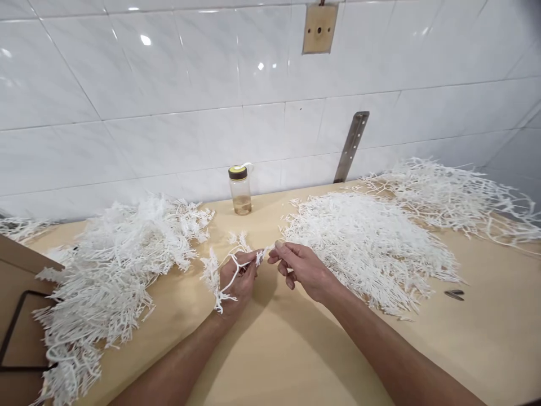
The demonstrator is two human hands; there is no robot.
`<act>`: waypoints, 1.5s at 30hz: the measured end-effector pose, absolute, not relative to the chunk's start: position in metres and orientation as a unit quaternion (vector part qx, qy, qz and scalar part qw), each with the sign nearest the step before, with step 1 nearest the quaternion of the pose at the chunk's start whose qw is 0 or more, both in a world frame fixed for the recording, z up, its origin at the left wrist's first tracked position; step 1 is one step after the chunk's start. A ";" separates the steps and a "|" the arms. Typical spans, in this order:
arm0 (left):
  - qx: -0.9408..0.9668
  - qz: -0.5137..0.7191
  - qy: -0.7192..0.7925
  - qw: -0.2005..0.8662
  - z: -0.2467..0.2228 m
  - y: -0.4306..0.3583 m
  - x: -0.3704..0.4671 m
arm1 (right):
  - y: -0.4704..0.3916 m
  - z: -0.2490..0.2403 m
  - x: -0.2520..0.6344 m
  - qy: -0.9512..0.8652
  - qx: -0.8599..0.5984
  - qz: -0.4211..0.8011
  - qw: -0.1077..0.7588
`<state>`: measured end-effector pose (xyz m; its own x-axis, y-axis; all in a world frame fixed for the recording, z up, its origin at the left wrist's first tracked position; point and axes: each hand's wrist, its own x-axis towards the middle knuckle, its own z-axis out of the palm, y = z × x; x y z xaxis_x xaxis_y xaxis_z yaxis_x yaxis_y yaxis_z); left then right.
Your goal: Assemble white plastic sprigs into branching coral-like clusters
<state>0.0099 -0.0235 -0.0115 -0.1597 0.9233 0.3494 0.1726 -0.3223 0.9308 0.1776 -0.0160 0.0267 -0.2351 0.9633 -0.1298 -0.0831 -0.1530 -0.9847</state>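
My left hand [240, 277] is closed around a white branched plastic sprig [236, 269], whose forked, frilly ends stick out to the left and above the fingers. My right hand [302, 266] meets it from the right, thumb and forefinger pinched at a small white tip beside the left fingertips. What exactly lies between those right fingers is too small to make out. To the right spreads a loose heap of short white pieces [367, 248]. On the left lies a pile of fuller, frilly white sprigs [114, 270].
A lidded bottle [240, 192] with some amber liquid stands near the tiled wall. A metal bracket [351, 148] leans there. More white branching strands [456, 194] lie at the back right. Small dark snips [455, 295] rest at the right, and a cardboard box [25, 316] stands at the left edge.
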 end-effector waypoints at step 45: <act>0.535 0.438 0.449 0.565 0.005 -0.019 0.001 | -0.014 0.015 0.180 -0.661 -0.476 0.492 0.309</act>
<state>0.0008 -0.0194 0.0046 0.2121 0.9765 -0.0389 -0.0143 0.0429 0.9990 0.1800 -0.0144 0.0153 -0.3567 0.9323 -0.0604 0.3249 0.0631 -0.9437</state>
